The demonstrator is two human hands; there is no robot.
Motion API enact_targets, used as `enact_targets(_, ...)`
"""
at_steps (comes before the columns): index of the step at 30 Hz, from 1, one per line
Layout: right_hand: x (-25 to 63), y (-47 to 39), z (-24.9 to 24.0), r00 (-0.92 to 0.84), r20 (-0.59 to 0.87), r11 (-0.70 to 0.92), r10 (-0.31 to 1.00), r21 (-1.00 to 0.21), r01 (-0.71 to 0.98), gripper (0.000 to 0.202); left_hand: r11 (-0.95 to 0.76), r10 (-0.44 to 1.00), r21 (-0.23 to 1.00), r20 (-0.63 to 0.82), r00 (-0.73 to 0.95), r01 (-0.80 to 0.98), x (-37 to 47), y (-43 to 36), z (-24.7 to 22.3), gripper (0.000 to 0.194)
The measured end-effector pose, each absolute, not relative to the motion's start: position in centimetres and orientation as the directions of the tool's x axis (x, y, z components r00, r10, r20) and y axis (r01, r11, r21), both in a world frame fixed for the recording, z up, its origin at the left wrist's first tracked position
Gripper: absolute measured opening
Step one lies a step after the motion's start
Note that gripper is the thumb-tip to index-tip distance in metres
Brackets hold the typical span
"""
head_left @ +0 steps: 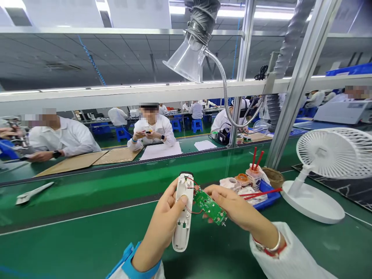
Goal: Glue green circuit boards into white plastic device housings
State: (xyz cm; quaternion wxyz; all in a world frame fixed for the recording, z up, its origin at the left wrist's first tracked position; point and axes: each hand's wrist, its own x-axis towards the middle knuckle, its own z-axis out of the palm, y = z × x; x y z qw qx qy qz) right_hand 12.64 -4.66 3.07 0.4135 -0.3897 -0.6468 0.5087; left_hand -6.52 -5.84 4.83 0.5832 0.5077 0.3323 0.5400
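A long white plastic housing (183, 228) stands nearly upright in my left hand (167, 213), with the thumb laid across its inner side. My right hand (229, 203) has its fingers closed round a green circuit board (211, 207), which slants down to the right. Thin red and dark wires run between the upper part of the housing and the board. Small metal parts stick out at the board's lower end. Both pieces are held above the green table, side by side. Some fingertips of my right hand are hidden behind the board.
A blue tray (266, 199) with jars and red sticks lies to the right, beside a white fan (312, 201). A white tool (33, 193) rests at the left. A clear fume hood (186, 58) hangs overhead. People in white work across the bench.
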Motion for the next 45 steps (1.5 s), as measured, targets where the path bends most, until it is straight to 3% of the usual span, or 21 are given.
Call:
enact_targets(3,11.5,-4.3,3.4,-0.262,0.202,0.214,0.944,-0.977,0.02,0.046,-0.099,0.971,0.951,0.156,0.18,-0.293,-6.8,-6.3,4.9,0.053)
enact_targets(8,15.5,-2.8,0.3,-0.038,-0.069,-0.058,0.997,-0.967,0.249,0.042,-0.003,0.979,0.936,0.074,0.189,-0.353,-7.6,-5.4,4.7,0.037)
enact_targets(11,21.1,-2.2,-2.1,0.215,-0.182,-0.239,0.96,-0.93,0.279,0.039,0.042,0.986,0.906,0.031,0.165,-0.421,-7.5,-4.2,4.6,0.03)
enact_targets(15,26.8,-2.2,-4.2,0.446,-0.265,-0.376,0.855,-0.909,0.181,0.032,0.09,0.987,0.895,-0.021,0.16,-0.437,-6.6,-3.5,4.6,0.029)
enact_targets(21,27.4,-1.4,-6.2,0.434,-0.411,-0.419,0.802,-0.904,-0.082,0.026,0.144,0.976,0.892,-0.056,0.211,-0.428,-5.9,-3.4,4.1,0.031)
enact_targets(25,27.5,-1.0,-6.8,0.452,-0.406,-0.362,0.794,-0.914,-0.185,0.023,0.143,0.98,0.883,-0.064,0.188,-0.447,-6.2,-3.1,3.8,0.036)
enact_targets(29,26.7,-1.5,-6.4,0.494,-0.278,-0.229,0.824,-0.96,-0.159,0.025,0.159,0.977,0.882,-0.075,0.201,-0.443,-6.1,-3.0,3.8,0.036)
enact_targets(33,24.0,-3.0,-5.1,0.549,0.033,0.041,0.835,-0.999,-0.002,0.027,0.157,0.97,0.892,-0.059,0.236,-0.423,-5.9,-3.0,3.5,0.029)
enact_targets(39,20.3,-7.1,-0.6,0.651,0.498,0.497,0.573,-0.843,0.208,0.021,0.121,0.96,0.919,-0.013,0.278,-0.376,-5.5,-2.7,2.9,0.023)
enact_targets(42,18.6,-8.7,1.5,0.487,0.716,0.747,0.5,-0.641,0.177,0.009,0.116,0.956,0.932,-0.01,0.294,-0.344,-5.3,-2.6,2.6,0.023)
enact_targets(45,17.1,-9.1,2.2,0.232,0.797,0.8,0.558,-0.591,0.105,0.009,0.13,0.952,0.949,-0.037,0.305,-0.289,-5.1,-2.8,2.6,0.025)
